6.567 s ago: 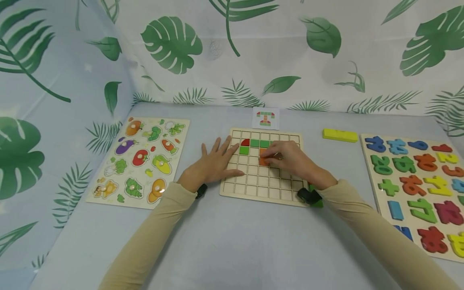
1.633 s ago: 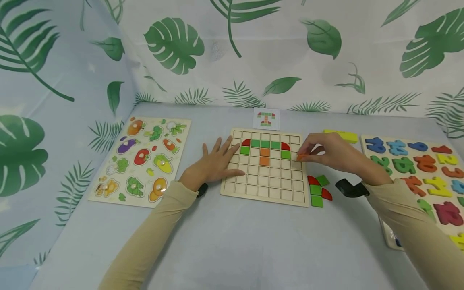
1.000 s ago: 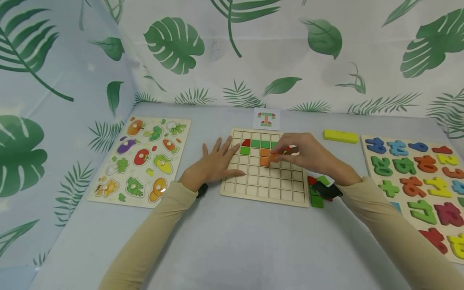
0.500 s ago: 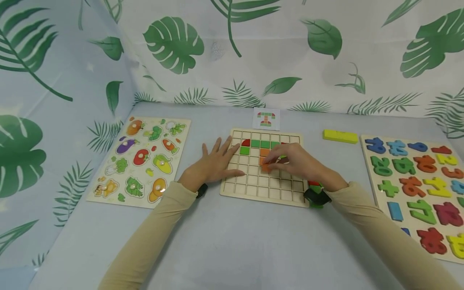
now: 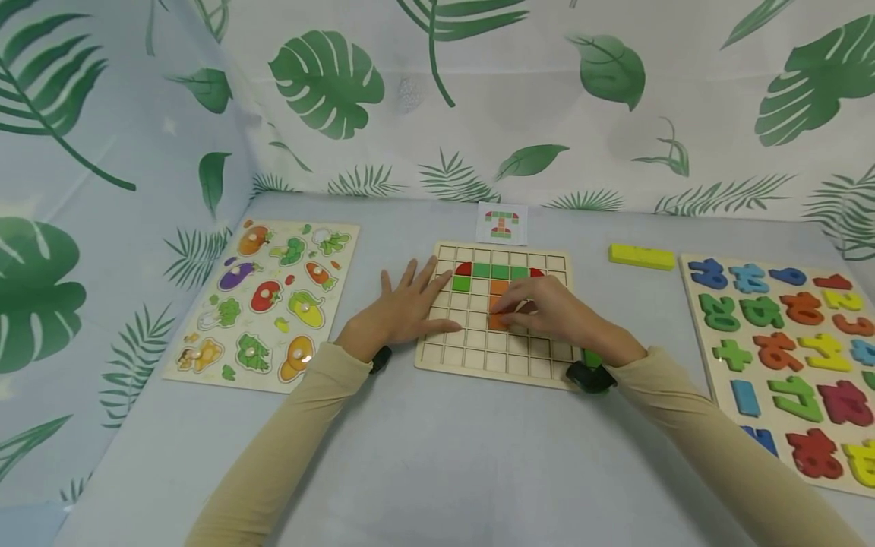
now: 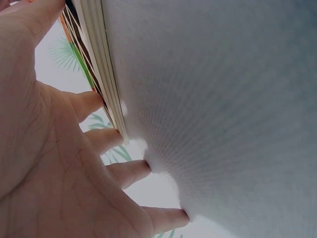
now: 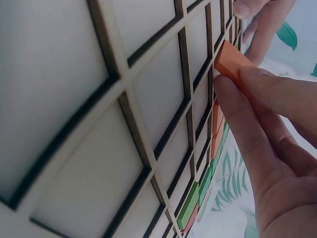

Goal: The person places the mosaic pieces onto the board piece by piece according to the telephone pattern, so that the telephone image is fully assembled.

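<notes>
My right hand [image 5: 550,308] pinches an orange square tile [image 5: 497,322] between thumb and fingers, over a cell of the wooden grid board [image 5: 472,360]. In the right wrist view that tile [image 7: 232,60] stands tilted, one edge at the grid. Above it in the same column lies an orange tile [image 5: 500,287], under a row of green tiles [image 5: 500,271] with a red quarter-round piece [image 5: 464,270] at its left end. A green tile [image 5: 461,284] sits below that red piece. My left hand [image 5: 399,310] rests with spread fingers over the board's left edge, its fingertips on the table in the left wrist view.
A pattern card [image 5: 502,224] lies behind the board, a yellow block [image 5: 641,257] to its right. A vegetable puzzle [image 5: 328,304] stands left, a number puzzle [image 5: 724,380] right. Loose green pieces [image 5: 592,359] are partly hidden by the right wrist.
My right hand has carried the orange tile from the board's right edge leftward, then down to the cell below the two orange tiles. The left hand has stayed in place.
</notes>
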Demonstrator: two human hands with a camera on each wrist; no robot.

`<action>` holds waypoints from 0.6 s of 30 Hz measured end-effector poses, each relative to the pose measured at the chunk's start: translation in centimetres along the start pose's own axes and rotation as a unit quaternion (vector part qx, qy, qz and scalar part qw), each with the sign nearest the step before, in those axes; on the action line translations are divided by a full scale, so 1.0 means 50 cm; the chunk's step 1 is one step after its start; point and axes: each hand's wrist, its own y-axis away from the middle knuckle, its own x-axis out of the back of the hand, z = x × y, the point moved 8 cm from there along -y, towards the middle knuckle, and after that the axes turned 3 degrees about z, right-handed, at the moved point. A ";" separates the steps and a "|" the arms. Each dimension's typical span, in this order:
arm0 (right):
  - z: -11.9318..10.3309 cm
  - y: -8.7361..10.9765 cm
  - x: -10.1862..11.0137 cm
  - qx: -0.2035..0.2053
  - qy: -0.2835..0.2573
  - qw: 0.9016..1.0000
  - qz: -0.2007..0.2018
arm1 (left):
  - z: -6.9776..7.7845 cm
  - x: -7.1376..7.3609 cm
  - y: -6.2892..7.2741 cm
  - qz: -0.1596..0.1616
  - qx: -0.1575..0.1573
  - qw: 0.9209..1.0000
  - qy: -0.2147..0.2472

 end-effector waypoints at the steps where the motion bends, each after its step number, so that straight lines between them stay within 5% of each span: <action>1: -0.001 0.000 0.000 -0.003 0.001 1.000 -0.001 | 0.000 0.000 0.000 0.000 0.001 1.000 0.000; 18: -0.022 -0.006 -0.007 0.020 0.046 0.999 -0.009 | 0.001 0.001 0.001 0.003 0.003 1.000 -0.001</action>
